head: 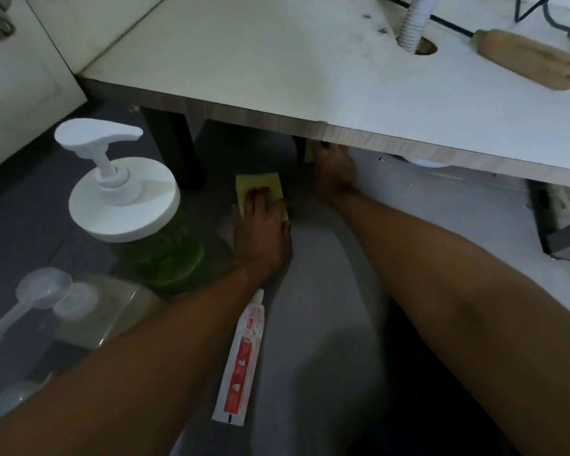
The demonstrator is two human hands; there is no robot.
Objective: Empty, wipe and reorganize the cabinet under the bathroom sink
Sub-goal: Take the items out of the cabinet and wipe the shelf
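Observation:
The cabinet's white bottom board (277, 60) fills the top of the view, its wood-grain front edge (359, 138) running across. On the dark floor below lies a yellow sponge (259, 187), with my left hand (260, 232) laid flat on it and fingers stretched over its top. My right hand (334, 174) reaches under the front edge beside a dark cabinet leg. Its fingertips are tucked up against the underside next to a small yellow patch (308, 154); what they hold is hidden.
On the floor at left stand a green pump bottle (152, 251) and a clear bottle (96, 311) with a plastic scoop (37, 297). A toothpaste tube (241, 360) lies between my arms. On the board are a white corrugated hose (412, 24), a wooden-handled tool (527, 57) and black cables. An open cabinet door (20, 93) is at left.

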